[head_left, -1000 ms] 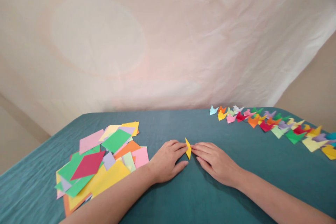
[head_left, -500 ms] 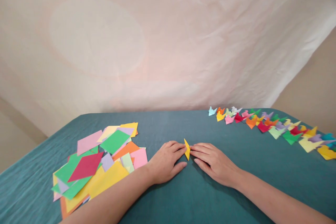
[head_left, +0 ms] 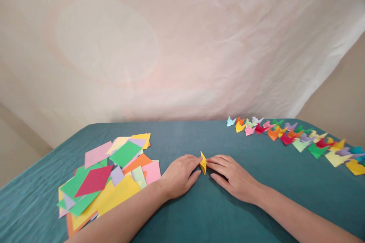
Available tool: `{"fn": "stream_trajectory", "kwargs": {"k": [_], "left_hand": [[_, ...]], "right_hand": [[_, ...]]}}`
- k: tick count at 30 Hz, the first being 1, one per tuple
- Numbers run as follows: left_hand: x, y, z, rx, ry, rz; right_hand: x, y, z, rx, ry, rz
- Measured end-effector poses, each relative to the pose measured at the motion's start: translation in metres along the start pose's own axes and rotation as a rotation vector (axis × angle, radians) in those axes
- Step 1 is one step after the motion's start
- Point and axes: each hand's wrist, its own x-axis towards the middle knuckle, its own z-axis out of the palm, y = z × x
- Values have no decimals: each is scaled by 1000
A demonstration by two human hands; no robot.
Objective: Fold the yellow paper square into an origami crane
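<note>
A small piece of yellow folded paper (head_left: 203, 163), narrow and pointed at both ends, is on the table between my two hands. My left hand (head_left: 181, 176) holds its left side with the fingertips, the thumb lower down near its bottom point. From the other side, my right hand (head_left: 232, 177) has its fingertips together at the paper's right edge, with the thumb a little apart below. The paper looks slightly raised along its fold. Part of its left side is covered by my left fingers.
Loose coloured paper sheets (head_left: 124, 190) lie in an overlapping pile left of my left forearm. Several folded paper birds (head_left: 300, 144) in many colours stand in rows along the right side of the green-covered table (head_left: 182, 136). A pale cloth (head_left: 182, 45) hangs behind.
The fingers of my left hand have bent and drawn back slightly at the yellow paper, which now looks a little more raised. My right hand has hardly moved.
</note>
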Motion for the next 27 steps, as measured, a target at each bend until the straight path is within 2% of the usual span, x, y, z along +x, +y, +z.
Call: {"fn": "stream_trajectory", "kwargs": {"k": [5,12,27], "left_hand": [[-1,-1,0,-35,63,-78],[2,-4,-4,-20,30,89],[3,0,-8,5,-42,96]], "right_hand": [[2,-2,-2,17,-13,18],[2,-2,-1,20,-26,27],[1,-1,-1,-15,-33,10]]}}
